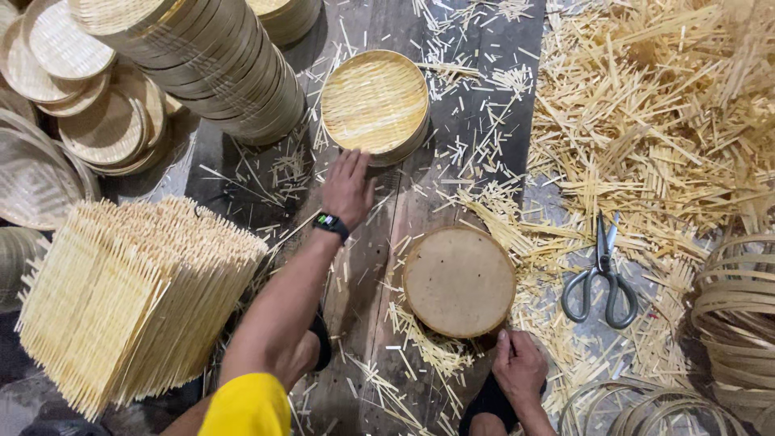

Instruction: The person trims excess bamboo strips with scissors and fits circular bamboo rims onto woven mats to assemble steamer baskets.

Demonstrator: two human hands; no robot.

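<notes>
Pale straw woven tray (pixel 374 101), grey-handled scissors (pixel 601 278), brown round board (pixel 459 281).

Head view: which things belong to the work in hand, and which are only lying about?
In the work:
- left hand, reaching toward the round woven bamboo tray
- right hand, beside the round flat brown disc

Lying about:
- grey metal scissors
- stack of square woven bamboo mats
- tall stack of round bamboo trays
- pile of pale bamboo offcuts
- thin bamboo hoops

I see only one screen: the small dark smartwatch (pixel 331 223) on my left wrist, mid-scene, its rectangular face showing a green glow. No packages, labels or signs.
</notes>
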